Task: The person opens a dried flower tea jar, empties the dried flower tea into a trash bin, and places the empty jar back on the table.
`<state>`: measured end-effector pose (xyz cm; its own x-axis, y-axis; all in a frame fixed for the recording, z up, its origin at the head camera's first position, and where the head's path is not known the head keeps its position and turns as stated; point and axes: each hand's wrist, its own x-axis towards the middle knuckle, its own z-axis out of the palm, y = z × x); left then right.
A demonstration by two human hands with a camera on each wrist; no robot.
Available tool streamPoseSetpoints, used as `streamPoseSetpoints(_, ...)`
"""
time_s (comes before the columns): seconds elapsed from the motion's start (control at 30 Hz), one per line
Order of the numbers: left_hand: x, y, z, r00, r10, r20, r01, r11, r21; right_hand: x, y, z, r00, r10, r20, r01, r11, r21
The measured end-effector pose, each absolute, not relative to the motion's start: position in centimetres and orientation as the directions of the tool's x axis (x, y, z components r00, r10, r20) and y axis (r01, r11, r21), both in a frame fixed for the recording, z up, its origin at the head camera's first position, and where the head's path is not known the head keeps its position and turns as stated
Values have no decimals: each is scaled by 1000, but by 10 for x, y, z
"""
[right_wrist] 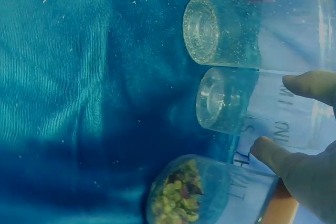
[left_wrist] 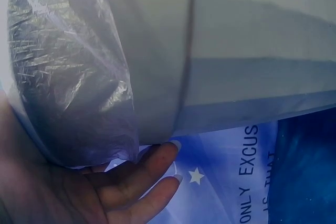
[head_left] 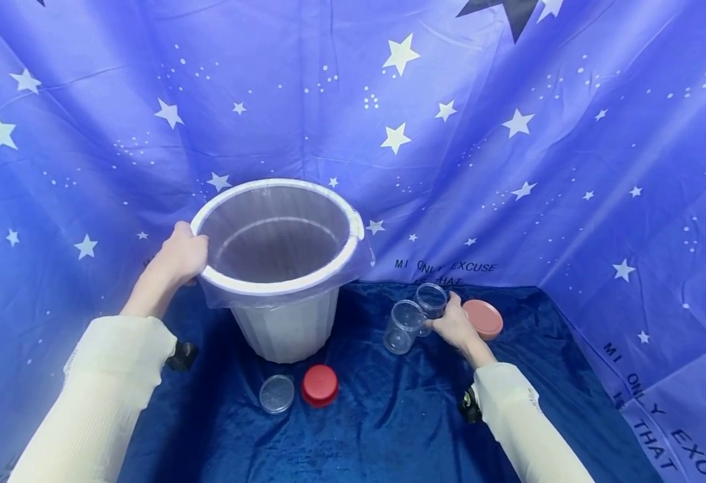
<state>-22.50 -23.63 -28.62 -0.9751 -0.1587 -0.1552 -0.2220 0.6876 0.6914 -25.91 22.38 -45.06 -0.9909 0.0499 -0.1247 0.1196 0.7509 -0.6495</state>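
Observation:
My left hand (head_left: 182, 253) grips the left rim of a white bin (head_left: 286, 329) lined with a clear plastic bag (left_wrist: 73, 72). In the left wrist view its fingers curl under the rim, against the bag's edge. My right hand (head_left: 454, 323) holds a clear plastic jar (right_wrist: 226, 100) near its top, thumb and finger on opposite sides. Right beside it stands a second clear jar (head_left: 399, 335); both look empty. On the hand's other side is a third jar (right_wrist: 181, 195) with greenish and dark bits inside and an orange lid (head_left: 483, 316).
A clear round lid (head_left: 277, 394) and a red lid (head_left: 320, 385) lie in front of the bin on dark blue velvety cloth (head_left: 389, 429). Blue star-printed curtains (head_left: 304, 87) enclose the back and sides. Small pale crumbs dot the cloth in the right wrist view.

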Motion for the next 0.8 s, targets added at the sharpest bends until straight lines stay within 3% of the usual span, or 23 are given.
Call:
streamPoseSetpoints(0.57, -224, -236, -287, -977, -155, -143, -211, 701, 681, -257, 233, -418, -987, -10, -158, 99, 741, -664)
streamPoseSetpoints(0.8, -224, -234, -289, -978, -167, -128, -207, 660, 722, -259, 239, -399, -983, 1, -183, 114, 786, -608)
